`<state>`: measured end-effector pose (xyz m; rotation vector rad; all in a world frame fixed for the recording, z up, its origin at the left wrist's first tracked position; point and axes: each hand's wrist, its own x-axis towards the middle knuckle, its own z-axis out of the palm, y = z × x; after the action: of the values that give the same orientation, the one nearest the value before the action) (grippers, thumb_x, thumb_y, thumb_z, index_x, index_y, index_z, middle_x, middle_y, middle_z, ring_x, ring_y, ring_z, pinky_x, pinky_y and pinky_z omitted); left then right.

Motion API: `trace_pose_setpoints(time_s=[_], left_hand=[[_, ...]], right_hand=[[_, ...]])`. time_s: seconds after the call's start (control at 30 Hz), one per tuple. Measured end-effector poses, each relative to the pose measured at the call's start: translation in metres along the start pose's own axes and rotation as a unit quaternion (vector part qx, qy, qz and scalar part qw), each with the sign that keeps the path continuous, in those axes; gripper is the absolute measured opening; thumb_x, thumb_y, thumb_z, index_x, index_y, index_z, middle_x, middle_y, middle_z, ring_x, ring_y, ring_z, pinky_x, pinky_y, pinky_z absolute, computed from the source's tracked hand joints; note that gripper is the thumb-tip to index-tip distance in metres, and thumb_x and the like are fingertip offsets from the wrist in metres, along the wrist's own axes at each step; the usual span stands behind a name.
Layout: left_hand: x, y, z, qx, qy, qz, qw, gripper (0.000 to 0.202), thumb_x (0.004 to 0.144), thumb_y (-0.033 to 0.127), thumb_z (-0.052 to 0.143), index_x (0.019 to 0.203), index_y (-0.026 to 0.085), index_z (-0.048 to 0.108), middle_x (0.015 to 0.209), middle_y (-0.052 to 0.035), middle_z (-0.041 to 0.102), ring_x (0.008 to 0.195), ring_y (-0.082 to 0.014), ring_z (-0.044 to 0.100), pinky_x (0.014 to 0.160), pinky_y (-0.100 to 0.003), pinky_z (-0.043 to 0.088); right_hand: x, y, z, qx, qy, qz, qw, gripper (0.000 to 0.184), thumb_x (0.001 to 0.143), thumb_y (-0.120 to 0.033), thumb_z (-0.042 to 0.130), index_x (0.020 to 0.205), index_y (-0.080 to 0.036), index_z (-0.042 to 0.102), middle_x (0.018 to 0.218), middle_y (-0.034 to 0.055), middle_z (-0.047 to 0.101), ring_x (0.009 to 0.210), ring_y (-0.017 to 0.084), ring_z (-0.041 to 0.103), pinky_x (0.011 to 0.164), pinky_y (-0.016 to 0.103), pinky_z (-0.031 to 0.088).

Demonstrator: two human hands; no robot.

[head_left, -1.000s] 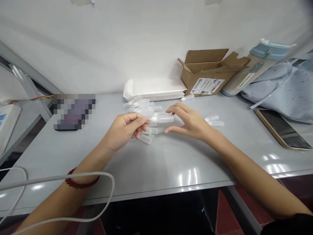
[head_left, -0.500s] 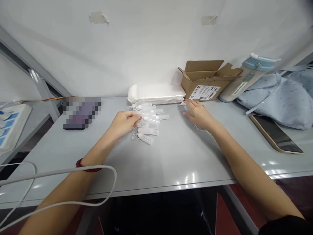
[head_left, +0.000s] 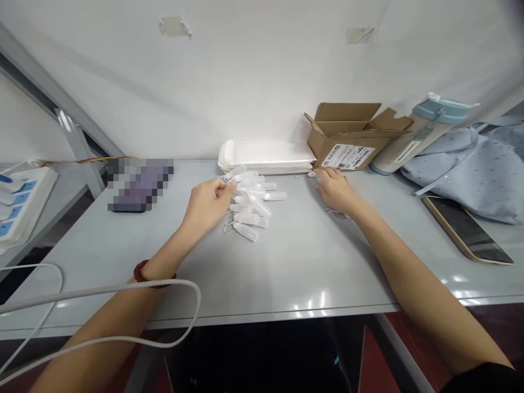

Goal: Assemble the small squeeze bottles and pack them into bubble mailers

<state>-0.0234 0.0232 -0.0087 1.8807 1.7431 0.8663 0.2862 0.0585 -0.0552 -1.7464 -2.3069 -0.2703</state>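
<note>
My left hand [head_left: 212,202] is closed in a pinch at the left edge of a heap of small translucent white bottles [head_left: 246,232] with thin cord loops. What its fingertips hold is hidden. Farther right, my right hand [head_left: 334,189] rests low on the table with its fingers curled over another small white bottle [head_left: 312,174]. Only that bottle's tip and a bit of cord show past the fingers. A loose cord loop [head_left: 338,215] lies below this palm. Just behind the heap is a stack of flat white sleeves [head_left: 272,158].
An open cardboard box [head_left: 356,144] stands behind my right hand, with a tumbler [head_left: 421,134], a pale blue bag [head_left: 470,169] and a phone [head_left: 466,229] to its right. At left are a blurred-out device [head_left: 141,185], a power strip [head_left: 24,204] and a white cable [head_left: 123,286] crossing my left forearm.
The view has shifted slightly. One bottle beside my left fingertips now lies at a steeper angle and apart from them. My right thumb has drawn in toward the fingers.
</note>
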Motion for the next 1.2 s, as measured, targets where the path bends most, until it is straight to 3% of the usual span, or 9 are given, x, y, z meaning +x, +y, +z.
trace_pose_setpoints(time_s=[0.27,0.43,0.63,0.83,1.1,1.2], left_hand=[[-0.011,0.007,0.004,0.019,0.017,0.055,0.998,0.026,0.081,0.042,0.048,0.080,0.019,0.059,0.059,0.0020,0.056,0.054,-0.0133,0.048,0.053,-0.024,0.034],[-0.015,0.010,0.005,0.004,0.019,0.069,0.997,0.023,0.082,0.039,0.047,0.078,0.019,0.058,0.059,0.0028,0.054,0.052,-0.0119,0.046,0.052,-0.023,0.035],[-0.018,0.014,0.005,-0.022,0.041,0.081,0.996,0.020,0.083,0.036,0.049,0.078,0.018,0.057,0.058,0.0032,0.053,0.052,-0.0111,0.045,0.053,-0.023,0.036],[-0.022,0.016,0.007,-0.042,0.035,0.099,0.994,0.019,0.084,0.034,0.048,0.078,0.019,0.057,0.057,0.0033,0.052,0.050,-0.0108,0.044,0.050,-0.023,0.035],[-0.028,0.020,0.013,-0.047,-0.042,0.141,0.988,0.016,0.084,0.031,0.047,0.081,0.019,0.057,0.053,0.0060,0.047,0.045,-0.0093,0.041,0.050,-0.023,0.034],[-0.030,0.020,0.014,-0.041,-0.065,0.162,0.984,0.018,0.085,0.031,0.046,0.088,0.018,0.058,0.055,0.0060,0.049,0.046,-0.0090,0.041,0.051,-0.022,0.036]], right_hand=[[0.002,0.004,0.003,-0.034,0.027,0.036,0.998,0.037,0.081,-0.013,0.042,0.115,-0.011,0.056,0.104,0.0188,0.053,0.097,0.034,0.048,0.076,0.047,0.043],[0.000,0.002,0.002,-0.018,0.037,0.023,0.999,0.029,0.080,-0.012,0.044,0.103,-0.014,0.062,0.108,0.0154,0.055,0.099,0.031,0.047,0.077,0.042,0.042],[-0.004,-0.005,-0.007,-0.028,0.001,0.003,1.000,0.028,0.079,-0.007,0.039,0.093,-0.014,0.063,0.096,0.0141,0.066,0.098,0.030,0.052,0.074,0.039,0.039],[-0.005,-0.014,-0.016,0.085,-0.018,0.027,0.996,0.026,0.078,-0.009,0.044,0.091,-0.016,0.065,0.092,0.0095,0.068,0.085,0.024,0.061,0.075,0.035,0.044],[-0.016,-0.066,-0.039,0.244,0.059,-0.122,0.960,0.015,0.083,-0.015,0.050,0.092,-0.018,0.061,0.089,0.0080,0.065,0.082,0.022,0.060,0.072,0.036,0.048],[-0.023,-0.084,-0.047,0.283,0.070,-0.149,0.945,0.017,0.084,-0.012,0.049,0.097,-0.019,0.058,0.093,0.0082,0.062,0.082,0.020,0.060,0.073,0.035,0.049]])
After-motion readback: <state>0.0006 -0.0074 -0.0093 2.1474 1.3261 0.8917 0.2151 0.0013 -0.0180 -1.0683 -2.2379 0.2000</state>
